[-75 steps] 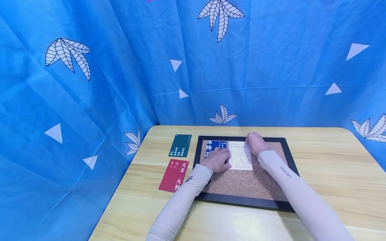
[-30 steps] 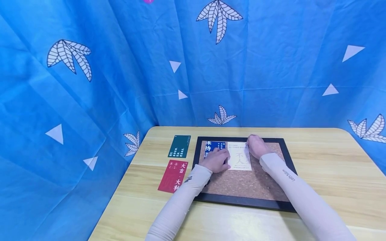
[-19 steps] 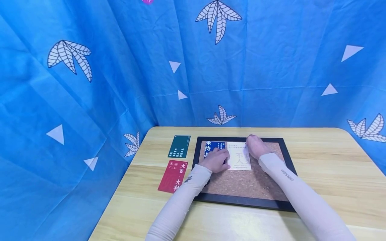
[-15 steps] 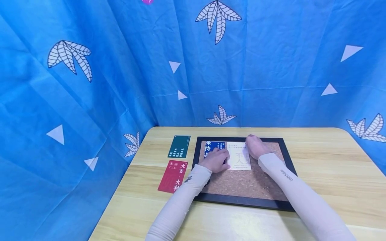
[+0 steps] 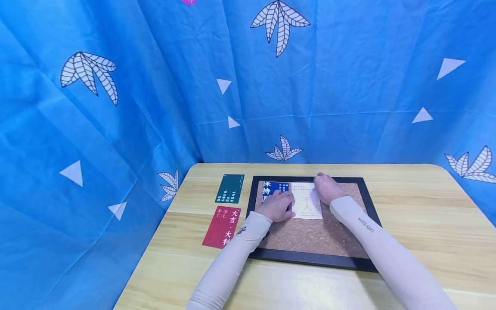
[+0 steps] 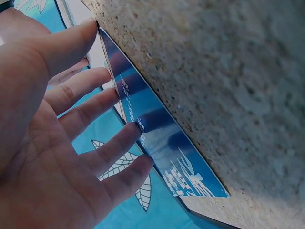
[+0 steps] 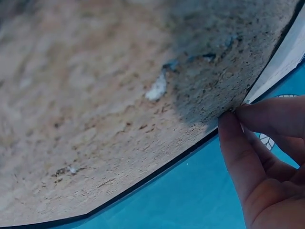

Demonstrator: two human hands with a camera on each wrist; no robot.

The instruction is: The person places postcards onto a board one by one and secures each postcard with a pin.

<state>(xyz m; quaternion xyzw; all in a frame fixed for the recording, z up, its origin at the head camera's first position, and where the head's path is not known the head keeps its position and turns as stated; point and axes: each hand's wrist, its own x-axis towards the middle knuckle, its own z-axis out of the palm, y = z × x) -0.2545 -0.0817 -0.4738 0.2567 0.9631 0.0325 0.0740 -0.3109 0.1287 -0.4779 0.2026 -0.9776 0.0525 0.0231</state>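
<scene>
The white card [image 5: 304, 202] lies on the board's [image 5: 310, 237] upper middle, showing large 不 and 人; its fine print is too small to read. The blue card [image 5: 276, 187], partly covered, shows 保持 just beside it. The left hand [image 5: 277, 206] is spread with relaxed fingers on the blue card, gripping nothing, thumb at the white card's near left edge. The right hand [image 5: 328, 189], finger and thumb together, pinches a tiny thing [image 7: 246, 102] at the board's far edge, hidden too much to name. The white card sits between both hands. The right sleeve [image 5: 372, 234] reads "Let's Slim". Left of the board, the red card [image 5: 221, 226] reads 大吉·大利; the green card [image 5: 230, 188] lies beyond it.
</scene>
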